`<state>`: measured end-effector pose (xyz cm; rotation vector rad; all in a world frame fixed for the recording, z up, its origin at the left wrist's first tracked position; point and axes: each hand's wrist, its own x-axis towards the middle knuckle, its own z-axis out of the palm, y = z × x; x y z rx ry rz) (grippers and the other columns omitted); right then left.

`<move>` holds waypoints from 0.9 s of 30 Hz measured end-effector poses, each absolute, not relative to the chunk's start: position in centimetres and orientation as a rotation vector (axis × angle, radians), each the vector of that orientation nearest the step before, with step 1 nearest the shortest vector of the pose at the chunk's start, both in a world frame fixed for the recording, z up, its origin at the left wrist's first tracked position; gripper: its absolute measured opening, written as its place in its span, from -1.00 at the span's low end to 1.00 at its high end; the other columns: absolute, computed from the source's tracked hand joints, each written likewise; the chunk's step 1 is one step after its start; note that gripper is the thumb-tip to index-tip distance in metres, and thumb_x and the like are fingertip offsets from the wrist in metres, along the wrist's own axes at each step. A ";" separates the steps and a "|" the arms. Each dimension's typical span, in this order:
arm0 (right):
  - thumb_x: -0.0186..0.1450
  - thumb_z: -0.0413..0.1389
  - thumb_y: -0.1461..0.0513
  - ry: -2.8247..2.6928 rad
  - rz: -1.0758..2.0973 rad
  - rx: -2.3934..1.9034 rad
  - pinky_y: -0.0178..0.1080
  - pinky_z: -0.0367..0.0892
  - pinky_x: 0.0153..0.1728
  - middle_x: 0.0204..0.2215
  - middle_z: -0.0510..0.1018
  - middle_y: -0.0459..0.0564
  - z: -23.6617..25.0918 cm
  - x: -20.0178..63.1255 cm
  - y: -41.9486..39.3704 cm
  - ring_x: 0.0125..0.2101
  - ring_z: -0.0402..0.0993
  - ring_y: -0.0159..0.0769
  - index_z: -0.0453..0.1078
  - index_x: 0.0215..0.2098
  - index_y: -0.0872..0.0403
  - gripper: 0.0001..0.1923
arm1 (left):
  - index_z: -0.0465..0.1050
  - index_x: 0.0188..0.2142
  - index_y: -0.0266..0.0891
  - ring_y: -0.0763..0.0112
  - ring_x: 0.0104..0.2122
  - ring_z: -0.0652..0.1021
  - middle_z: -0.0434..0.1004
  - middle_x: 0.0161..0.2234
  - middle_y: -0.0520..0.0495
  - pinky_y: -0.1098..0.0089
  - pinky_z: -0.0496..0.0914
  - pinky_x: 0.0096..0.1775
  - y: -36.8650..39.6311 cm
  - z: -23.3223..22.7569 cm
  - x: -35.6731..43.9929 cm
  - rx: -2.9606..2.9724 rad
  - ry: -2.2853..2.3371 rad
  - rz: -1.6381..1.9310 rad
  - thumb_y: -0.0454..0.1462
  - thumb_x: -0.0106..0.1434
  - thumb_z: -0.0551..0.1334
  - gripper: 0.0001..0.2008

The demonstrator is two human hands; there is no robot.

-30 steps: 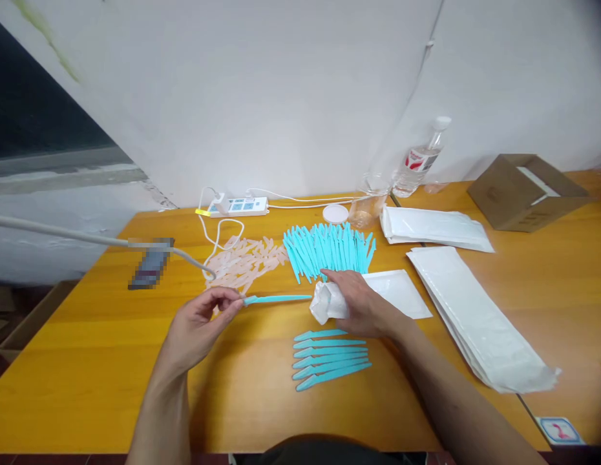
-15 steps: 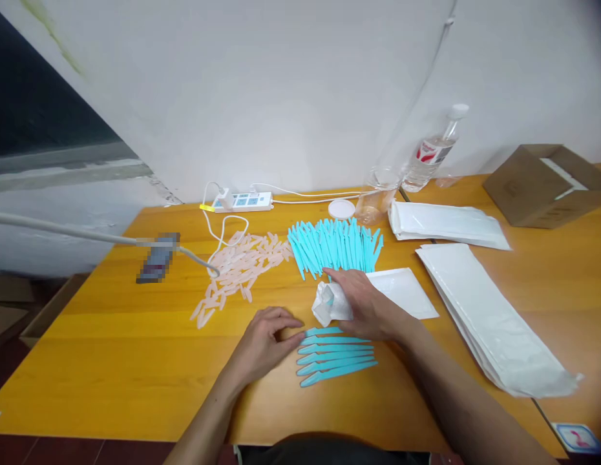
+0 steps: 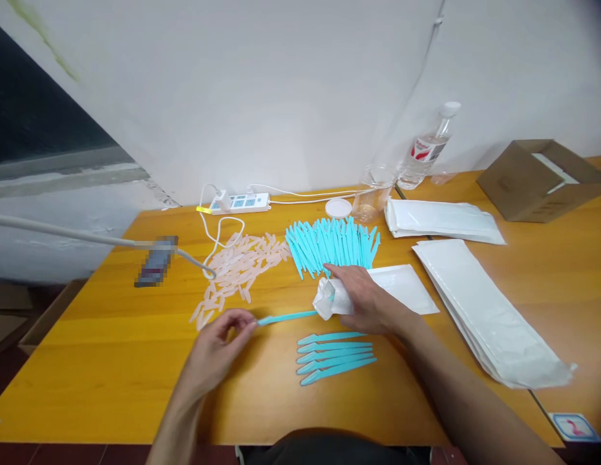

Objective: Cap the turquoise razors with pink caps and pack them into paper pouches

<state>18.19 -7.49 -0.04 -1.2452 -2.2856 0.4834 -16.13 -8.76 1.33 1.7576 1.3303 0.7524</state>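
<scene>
Wooden table (image 3: 111, 361): blue stick (image 3: 288, 317) between left fingers (image 3: 242, 314).

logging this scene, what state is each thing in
left hand, pinching blue tool
blue tool, held, far end at bag
right hand, gripping bag
bag, mouth open
five tools, in a row
pink pieces, loosely scattered
bottle, capped
carton, open
lid, lying flat
power strip, adapter fitted
</scene>
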 end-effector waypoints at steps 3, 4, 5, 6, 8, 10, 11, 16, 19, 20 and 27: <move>0.06 0.19 0.31 -2.288 0.488 -1.253 0.13 0.25 0.10 0.11 0.42 0.25 -0.2 18.2 -7.5 0.12 0.32 0.15 0.00 0.39 0.11 -0.05 | 0.45 -0.27 -0.19 0.41 -0.31 0.49 0.49 -0.33 0.00 0.42 0.40 -0.20 -8.0 2.7 -18.1 1.685 1.363 0.907 -0.18 0.30 0.32 -0.86; 0.06 0.19 0.31 -2.289 0.490 -1.256 0.13 0.24 0.10 0.11 0.41 0.25 -0.2 18.1 -7.5 0.12 0.32 0.15 0.00 0.39 0.12 -0.05 | 0.43 -0.29 -0.20 0.41 -0.31 0.49 0.49 -0.33 -0.01 0.41 0.40 -0.20 -7.7 3.0 -17.9 1.678 1.352 0.940 -0.18 0.29 0.33 -0.85; 0.05 0.19 0.31 -2.291 0.492 -1.257 0.13 0.24 0.11 0.11 0.41 0.25 -0.1 18.1 -7.5 0.12 0.31 0.15 0.00 0.39 0.13 -0.05 | 0.42 -0.31 -0.20 0.41 -0.31 0.49 0.49 -0.33 -0.01 0.41 0.40 -0.20 -7.4 3.2 -17.2 1.678 1.339 0.968 -0.19 0.28 0.33 -0.84; 0.05 0.19 0.31 -2.294 0.493 -1.256 0.13 0.24 0.11 0.12 0.41 0.26 -0.1 18.0 -7.5 0.13 0.31 0.15 -0.01 0.39 0.14 -0.05 | 0.41 -0.33 -0.20 0.41 -0.31 0.50 0.51 -0.33 -0.02 0.40 0.40 -0.20 -7.1 3.1 -16.1 1.683 1.329 0.992 -0.19 0.28 0.34 -0.83; 0.05 0.19 0.31 -2.298 0.495 -1.245 0.13 0.23 0.11 0.12 0.41 0.26 0.0 17.8 -7.5 0.13 0.30 0.15 -0.02 0.39 0.14 -0.04 | 0.39 -0.36 -0.20 0.41 -0.32 0.51 0.54 -0.34 -0.01 0.40 0.39 -0.22 -6.7 2.6 -12.7 1.711 1.320 1.011 -0.19 0.27 0.34 -0.82; 0.05 0.19 0.32 -2.297 0.504 -1.224 0.13 0.24 0.11 0.11 0.41 0.26 0.1 17.6 -7.6 0.12 0.31 0.14 -0.03 0.40 0.13 -0.03 | 0.41 -0.39 -0.20 0.41 -0.34 0.53 0.58 -0.38 0.01 0.40 0.39 -0.24 -6.6 1.8 -8.7 1.759 1.323 0.996 -0.20 0.28 0.34 -0.82; 0.05 0.19 0.32 -2.293 0.511 -1.215 0.12 0.24 0.10 0.11 0.41 0.25 0.1 17.5 -7.6 0.11 0.32 0.13 -0.03 0.40 0.12 -0.03 | 0.44 -0.39 -0.20 0.41 -0.35 0.54 0.61 -0.37 0.00 0.39 0.40 -0.24 -6.5 1.4 -7.0 1.788 1.294 0.978 -0.21 0.28 0.34 -0.84; 0.02 0.19 0.33 -2.282 0.522 -1.180 0.12 0.24 0.09 0.10 0.41 0.24 0.0 17.3 -7.7 0.09 0.32 0.12 -0.04 0.39 0.11 0.00 | 0.57 -0.13 -0.12 0.31 -0.17 0.59 0.66 -0.16 -0.05 0.29 0.43 -0.08 -7.4 0.7 -4.7 1.949 1.099 0.835 -0.26 0.37 0.25 -0.87; 0.03 0.18 0.33 -2.296 0.515 -1.181 0.11 0.22 0.11 0.08 0.42 0.23 0.0 17.5 -7.8 0.08 0.33 0.11 -0.03 0.39 0.13 -0.02 | 0.60 -0.16 -0.12 0.29 -0.18 0.59 0.64 -0.18 -0.08 0.30 0.45 -0.11 -8.4 0.6 -7.6 1.929 1.145 0.737 -0.20 0.36 0.27 -0.86; 0.03 0.18 0.34 -2.298 0.513 -1.186 0.11 0.22 0.11 0.08 0.42 0.23 0.0 17.5 -7.8 0.08 0.33 0.10 -0.03 0.39 0.13 -0.02 | 0.61 -0.19 -0.12 0.28 -0.19 0.58 0.63 -0.21 -0.08 0.29 0.44 -0.13 -8.8 0.5 -8.6 1.949 1.156 0.663 -0.18 0.35 0.29 -0.87; 0.04 0.20 0.32 -2.289 0.504 -1.216 0.09 0.21 0.13 0.08 0.41 0.24 0.2 17.6 -7.8 0.10 0.31 0.10 -0.01 0.38 0.16 -0.04 | 0.62 -0.25 -0.10 0.25 -0.15 0.53 0.56 -0.23 -0.08 0.24 0.39 -0.08 -10.3 -0.1 -9.5 2.126 1.207 0.411 -0.24 0.38 0.23 -0.85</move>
